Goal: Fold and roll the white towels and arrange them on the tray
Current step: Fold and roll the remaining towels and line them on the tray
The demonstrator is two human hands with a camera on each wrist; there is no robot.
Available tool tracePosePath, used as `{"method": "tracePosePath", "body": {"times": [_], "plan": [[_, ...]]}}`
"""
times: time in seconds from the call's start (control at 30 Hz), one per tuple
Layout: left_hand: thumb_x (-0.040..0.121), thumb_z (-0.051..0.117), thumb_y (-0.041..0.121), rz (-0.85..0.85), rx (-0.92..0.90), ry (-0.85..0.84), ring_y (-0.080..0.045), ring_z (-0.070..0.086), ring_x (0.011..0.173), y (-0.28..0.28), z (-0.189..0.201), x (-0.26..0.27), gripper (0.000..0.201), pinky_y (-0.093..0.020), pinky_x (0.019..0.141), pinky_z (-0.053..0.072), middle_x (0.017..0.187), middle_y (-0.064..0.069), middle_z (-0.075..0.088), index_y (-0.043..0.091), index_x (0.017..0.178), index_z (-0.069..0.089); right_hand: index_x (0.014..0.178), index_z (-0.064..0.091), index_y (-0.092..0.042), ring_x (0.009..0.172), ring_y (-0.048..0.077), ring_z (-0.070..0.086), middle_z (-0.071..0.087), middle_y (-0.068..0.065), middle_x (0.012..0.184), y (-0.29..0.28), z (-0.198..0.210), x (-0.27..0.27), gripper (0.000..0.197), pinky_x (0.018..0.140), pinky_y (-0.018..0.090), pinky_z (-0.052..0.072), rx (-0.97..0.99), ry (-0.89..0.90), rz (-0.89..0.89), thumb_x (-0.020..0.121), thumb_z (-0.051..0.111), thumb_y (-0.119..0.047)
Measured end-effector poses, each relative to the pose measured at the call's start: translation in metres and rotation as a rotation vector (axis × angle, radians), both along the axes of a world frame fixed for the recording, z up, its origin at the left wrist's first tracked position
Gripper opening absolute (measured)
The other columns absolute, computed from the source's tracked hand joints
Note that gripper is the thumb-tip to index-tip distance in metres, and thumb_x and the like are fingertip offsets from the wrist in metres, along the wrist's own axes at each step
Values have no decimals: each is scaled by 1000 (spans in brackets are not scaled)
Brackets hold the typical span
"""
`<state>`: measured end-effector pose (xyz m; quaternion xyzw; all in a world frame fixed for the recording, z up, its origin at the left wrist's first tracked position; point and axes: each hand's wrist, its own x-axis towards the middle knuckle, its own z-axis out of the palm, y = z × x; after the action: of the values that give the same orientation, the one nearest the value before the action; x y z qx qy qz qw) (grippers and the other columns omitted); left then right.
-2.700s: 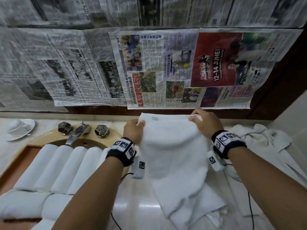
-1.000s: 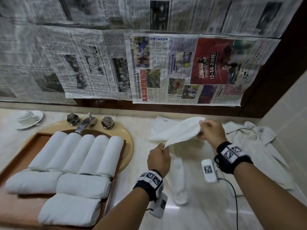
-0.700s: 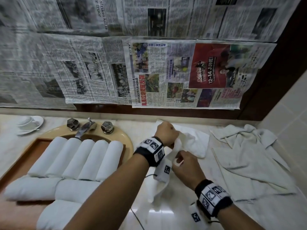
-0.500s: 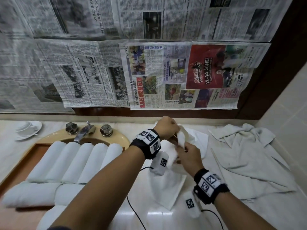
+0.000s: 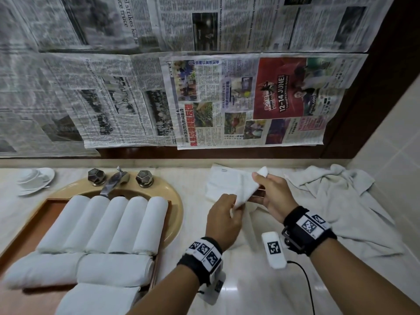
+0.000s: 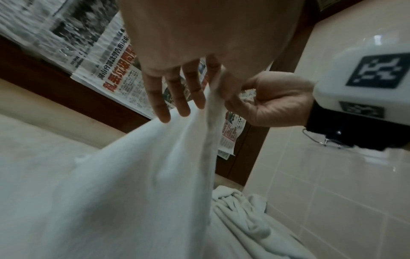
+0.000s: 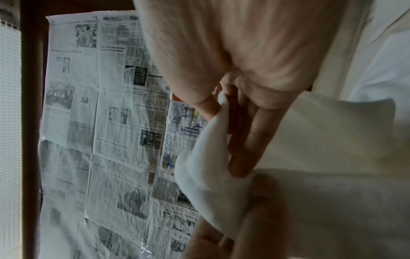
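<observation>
Since 0.5 s ago both hands uncrossed: left hand (image 5: 223,220) now nearer, right hand (image 5: 276,196) farther, towel (image 5: 236,185) stretched betw. them above the counter (image 5: 245,287). Left pinches one corner w/ thumb, other fingers straight; right pinches the far corner. Wooden tray (image 5: 27,226) over the sink holds eight rolled towels (image 5: 106,226), soft terry cylinders. Left wrist view alone shows cloth hanging in folds; crumpled pile (image 5: 341,208) lies right.

Newspapers (image 5: 204,92) on wall; cup+saucer (image 5: 34,179), maybe, left of faucet (image 5: 113,180).
</observation>
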<state>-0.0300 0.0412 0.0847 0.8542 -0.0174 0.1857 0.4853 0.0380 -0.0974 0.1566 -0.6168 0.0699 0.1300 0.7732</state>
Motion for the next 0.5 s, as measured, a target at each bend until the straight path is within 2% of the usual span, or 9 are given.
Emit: {"method": "tracePosePath", "body": {"times": [0.07,0.13,0.2,0.23,0.33,0.4,0.43,0.47,0.5], "plan": [[91,52,11,33,-42,-7,-12,54,68,5,6,4,14,-28,60,40,78,9,60,22,91,59,90,60,1,84,36,69,66,22,89,-3,-5,1,6,69,43,59,-20,23,-56,94,57,-1],[91,49,9,-3,53,-70,-18,60,68,11,19,3,21,-30,59,44,80,3,68,19,103,63,91,61,5,89,40,67,67,27,98,-11,-9,0,13,71,44,59,-12,69,-90,86,49,8],[92,55,14,-147,204,-143,-22,63,70,10,32,-7,20,-30,59,45,81,0,72,20,109,64,105,64,10,95,41,68,70,27,107,-20,-16,-3,31,76,47,59,13,122,-89,85,40,8],[92,59,18,-233,277,-152,-23,65,71,9,35,-14,20,-30,59,47,82,0,73,22,111,64,107,64,12,97,42,68,70,27,108,-24,-18,-6,33,81,49,58,36,149,-102,86,39,8],[90,66,21,-494,463,-72,-29,68,89,9,26,-45,34,-35,71,54,105,-3,73,24,123,60,88,61,5,86,38,63,65,20,94,-41,-32,-23,22,77,46,54,8,227,-201,82,40,6],[90,62,17,-697,496,59,-31,65,96,14,15,-76,40,-37,76,53,111,-5,70,25,129,54,86,58,-3,81,34,61,63,15,88,-53,-52,-47,12,77,42,52,-30,271,-173,83,47,-4],[92,62,23,-779,487,149,-28,64,94,18,11,-90,37,-35,77,51,107,-4,70,27,128,55,90,63,-4,83,32,65,69,14,89,-59,-69,-63,15,81,42,53,-45,299,-135,91,51,-14],[93,63,34,-825,487,255,-23,64,90,22,7,-103,31,-33,76,49,99,-2,71,30,124,59,100,68,-7,91,31,69,74,11,96,-66,-90,-80,24,88,44,54,-92,337,-97,98,54,-27],[95,60,47,-819,508,344,-19,64,85,26,1,-112,29,-32,74,48,91,0,71,30,118,63,113,68,-12,98,30,70,75,8,104,-74,-109,-95,35,95,47,53,-184,364,-51,96,59,-41]]}}
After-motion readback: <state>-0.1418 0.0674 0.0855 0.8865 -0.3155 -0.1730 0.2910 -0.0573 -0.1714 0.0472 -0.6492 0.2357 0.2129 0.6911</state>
